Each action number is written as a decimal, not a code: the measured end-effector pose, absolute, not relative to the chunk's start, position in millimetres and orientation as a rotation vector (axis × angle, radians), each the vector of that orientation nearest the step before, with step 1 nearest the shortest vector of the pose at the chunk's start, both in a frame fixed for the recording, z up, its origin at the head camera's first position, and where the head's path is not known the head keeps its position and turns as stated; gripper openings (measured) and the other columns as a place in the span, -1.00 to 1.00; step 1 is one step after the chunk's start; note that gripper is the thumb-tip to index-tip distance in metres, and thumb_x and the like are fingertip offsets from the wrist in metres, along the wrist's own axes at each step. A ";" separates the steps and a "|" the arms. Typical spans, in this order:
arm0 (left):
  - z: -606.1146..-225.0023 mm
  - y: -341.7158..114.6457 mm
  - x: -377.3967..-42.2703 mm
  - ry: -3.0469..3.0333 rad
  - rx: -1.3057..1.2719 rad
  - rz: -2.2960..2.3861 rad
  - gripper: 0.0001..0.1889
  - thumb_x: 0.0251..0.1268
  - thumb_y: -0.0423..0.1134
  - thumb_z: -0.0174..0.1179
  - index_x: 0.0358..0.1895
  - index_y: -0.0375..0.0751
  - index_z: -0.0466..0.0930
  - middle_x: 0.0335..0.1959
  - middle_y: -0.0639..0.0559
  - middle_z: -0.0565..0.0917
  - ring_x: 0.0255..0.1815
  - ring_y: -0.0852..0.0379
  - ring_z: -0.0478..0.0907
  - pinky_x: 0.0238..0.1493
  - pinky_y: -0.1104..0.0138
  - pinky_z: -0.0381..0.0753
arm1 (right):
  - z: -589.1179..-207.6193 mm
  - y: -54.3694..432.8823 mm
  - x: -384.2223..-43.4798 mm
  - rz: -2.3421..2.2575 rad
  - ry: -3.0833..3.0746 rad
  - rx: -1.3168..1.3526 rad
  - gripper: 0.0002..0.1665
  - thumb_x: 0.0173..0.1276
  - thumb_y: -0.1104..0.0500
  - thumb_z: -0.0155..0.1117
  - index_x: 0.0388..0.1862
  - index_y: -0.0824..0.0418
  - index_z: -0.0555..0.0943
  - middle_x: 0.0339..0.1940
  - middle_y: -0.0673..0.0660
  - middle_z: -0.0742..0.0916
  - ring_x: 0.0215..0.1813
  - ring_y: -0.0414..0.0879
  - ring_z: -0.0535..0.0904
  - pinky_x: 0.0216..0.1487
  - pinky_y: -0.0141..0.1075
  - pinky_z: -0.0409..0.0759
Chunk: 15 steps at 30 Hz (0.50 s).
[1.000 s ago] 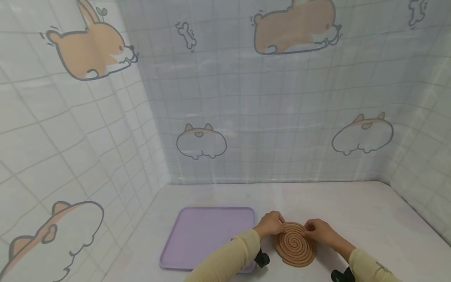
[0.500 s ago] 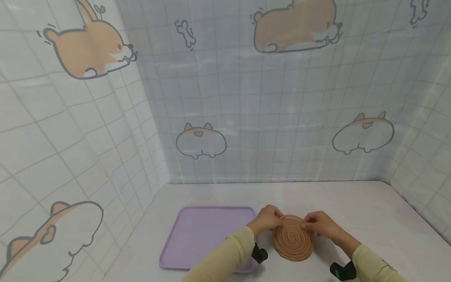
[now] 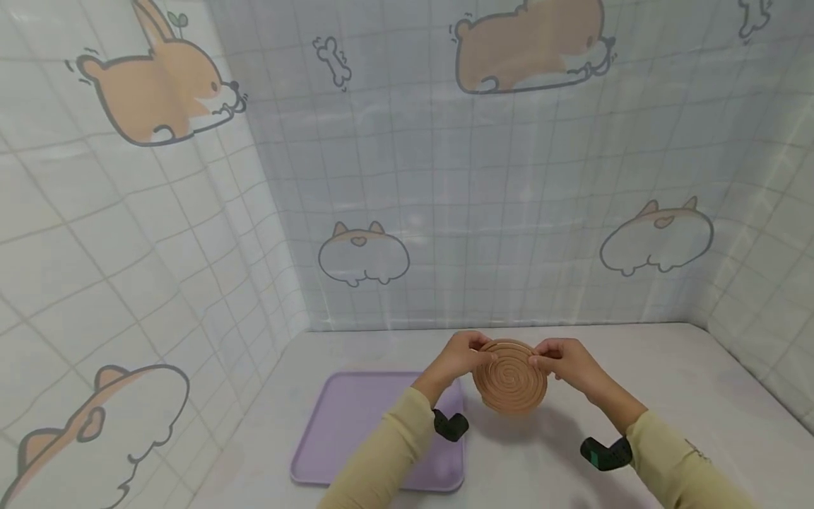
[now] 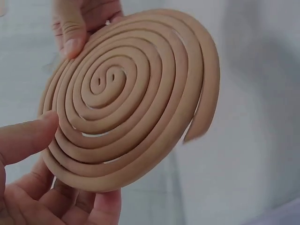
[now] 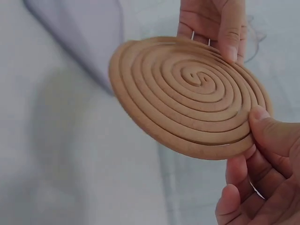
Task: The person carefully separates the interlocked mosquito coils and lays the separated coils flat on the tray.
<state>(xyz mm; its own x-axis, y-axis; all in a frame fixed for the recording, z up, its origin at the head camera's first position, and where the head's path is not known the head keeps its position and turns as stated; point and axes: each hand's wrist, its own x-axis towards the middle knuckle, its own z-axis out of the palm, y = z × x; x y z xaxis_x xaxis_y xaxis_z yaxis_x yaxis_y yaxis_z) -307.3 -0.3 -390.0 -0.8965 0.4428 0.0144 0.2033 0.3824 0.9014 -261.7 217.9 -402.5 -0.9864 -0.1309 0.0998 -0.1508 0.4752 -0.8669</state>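
Note:
A round tan mosquito coil (image 3: pixel 511 385), wound in a double spiral, hangs tilted above the white table. On its left edge the left hand (image 3: pixel 459 359) pinches it, thumb on the spiral face and fingers behind. The right hand (image 3: pixel 569 364) grips the upper right edge in the same manner. In the left wrist view the coil (image 4: pixel 136 161) shows its two small eyelets in the centre and a loose outer tail end. The right wrist view has the coil (image 5: pixel 154 101) at a slant between both hands, with fingers underneath.
A shallow lilac tray (image 3: pixel 350 431) lies on the table (image 3: pixel 528 474), left of the coil and partly behind the left forearm. Tiled curtains (image 3: pixel 509 268) with dog drawings enclose the back and sides. Black devices (image 3: pixel 607 454) are strapped at both wrists.
Both hands have raised the coil off the table, forward and slightly left. Its face is now tipped more upright, and a shadow lies below it. The tray stays put.

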 end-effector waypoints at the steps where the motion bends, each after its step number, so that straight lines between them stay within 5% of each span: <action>1: -385.6 -2.8 -308.0 2.416 0.584 1.539 -0.81 0.13 -0.31 0.26 -0.17 -0.25 0.60 -0.35 0.04 0.57 -0.40 0.21 0.47 -0.48 0.42 0.49 | -397.6 216.2 -262.6 1.576 -2.664 0.264 -0.71 0.25 0.11 0.27 -0.25 0.35 0.59 -0.49 0.04 0.66 -0.42 -0.13 0.51 -0.46 -0.28 0.47; 15: -350.1 -14.8 -310.4 2.627 0.720 1.664 -0.88 0.15 -0.32 0.24 -0.24 -0.23 0.66 -0.34 0.00 0.65 -0.37 0.20 0.53 -0.39 0.41 0.55 | -363.3 201.9 -269.0 1.541 -2.596 0.219 -0.63 0.28 0.05 0.24 -0.17 0.36 0.59 -0.43 0.06 0.66 -0.35 -0.11 0.48 -0.40 -0.31 0.48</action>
